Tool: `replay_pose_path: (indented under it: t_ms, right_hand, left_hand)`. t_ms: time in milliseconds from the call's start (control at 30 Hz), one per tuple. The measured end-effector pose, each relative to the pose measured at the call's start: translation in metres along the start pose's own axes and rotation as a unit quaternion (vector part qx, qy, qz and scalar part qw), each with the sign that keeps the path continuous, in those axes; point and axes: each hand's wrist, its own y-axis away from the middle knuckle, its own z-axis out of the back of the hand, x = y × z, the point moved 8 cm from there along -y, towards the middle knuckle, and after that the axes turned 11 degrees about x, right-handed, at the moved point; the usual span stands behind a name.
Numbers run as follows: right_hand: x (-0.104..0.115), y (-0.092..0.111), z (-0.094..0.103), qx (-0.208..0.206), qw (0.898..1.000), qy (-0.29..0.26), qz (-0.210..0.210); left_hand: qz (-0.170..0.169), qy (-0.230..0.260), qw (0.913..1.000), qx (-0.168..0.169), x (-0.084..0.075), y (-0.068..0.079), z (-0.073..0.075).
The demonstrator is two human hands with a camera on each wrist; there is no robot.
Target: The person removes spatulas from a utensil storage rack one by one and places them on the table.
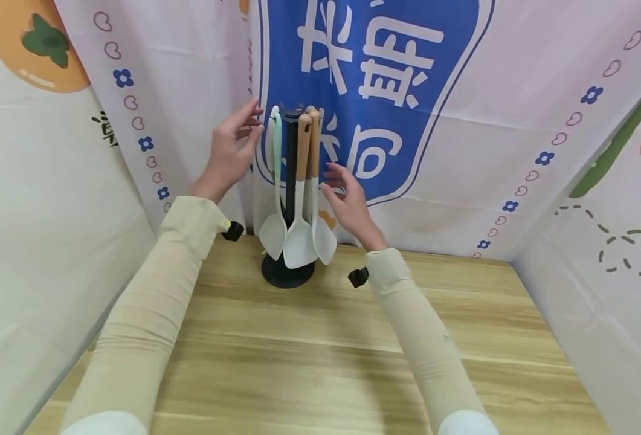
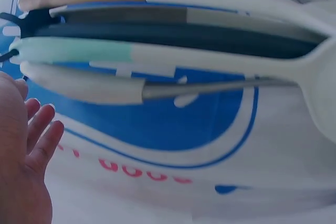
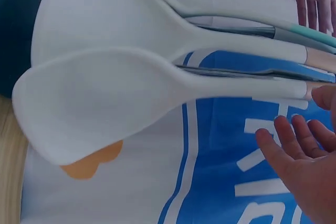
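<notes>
A black utensil stand (image 1: 290, 169) stands upright with several kitchen tools hanging around its pole. In front hangs a white turner (image 1: 299, 244) with a wooden handle, and to its right a second white-headed tool (image 1: 325, 241), also wooden-handled. A white spoon-like tool (image 1: 273, 235) with a mint handle is on the left. Beside it, a tool with a pale handle (image 2: 84, 82) and metal shaft shows in the left wrist view. My left hand (image 1: 233, 148) is beside the handle tops, fingers loosely bent. My right hand (image 1: 350, 202), fingers spread, is beside the right-hand tool; neither hand grips anything.
The stand's round black base (image 1: 287, 277) rests near the back of the wood-grain table (image 1: 298, 362). Behind it hangs a printed cloth (image 1: 461, 157) with a blue sign. Pale printed cloths rise at both sides.
</notes>
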Motion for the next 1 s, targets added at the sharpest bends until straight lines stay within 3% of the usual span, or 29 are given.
replay_pose_path:
  t_ms: [300,567,1000]
  right_hand:
    - [0.007,-0.010,-0.013,-0.020,1.000,0.004,0.002]
    - [0.006,-0.019,-0.018,-0.035,0.999,0.010,0.002]
    - [0.006,-0.019,-0.019,-0.056,0.998,0.020,0.025]
  left_hand:
    - [-0.009,0.025,0.9996,-0.005,-0.014,-0.010,-0.012]
    - [0.017,0.047,0.9988,0.004,-0.011,-0.013,-0.015]
    - [0.021,0.042,0.9989,0.004,-0.007,-0.011,-0.018]
